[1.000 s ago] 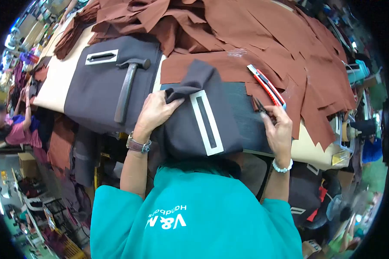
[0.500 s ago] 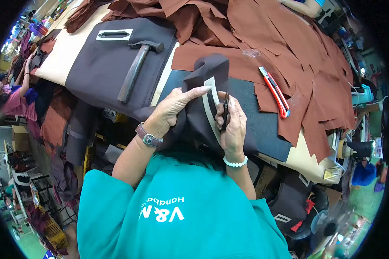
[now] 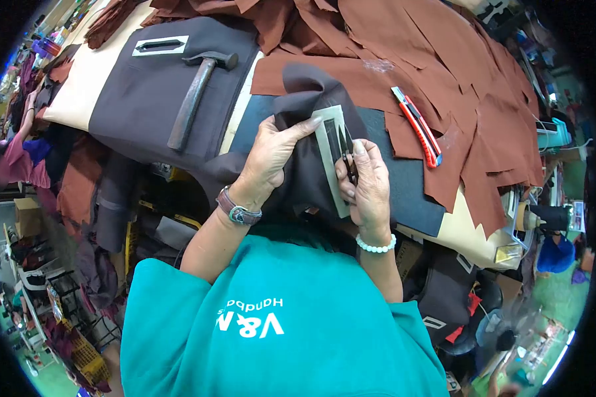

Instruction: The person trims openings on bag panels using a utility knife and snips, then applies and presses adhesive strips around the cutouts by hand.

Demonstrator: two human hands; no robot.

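A dark fabric piece (image 3: 304, 175) is gathered up in front of me, with a long white rectangular frame (image 3: 329, 165) on it. My left hand (image 3: 266, 159) pinches the fabric, its thumb on the frame's upper end. My right hand (image 3: 365, 182) is closed around small dark snips (image 3: 349, 159), whose blades point up and lie against the frame's slot. Whether the blades touch the fabric is too small to tell.
A hammer (image 3: 197, 99) lies on stacked dark fabric (image 3: 139, 99) at the left. A red utility knife (image 3: 417, 126) rests on brown material (image 3: 470, 132) to the right. Under the held fabric is a dark board (image 3: 410, 192). A co-worker (image 3: 26, 159) is at far left.
My right hand has brought the snips left from beside the knife to the white frame. My left hand has shifted from the fabric beside the frame to its upper end, and the fabric is now lifted.
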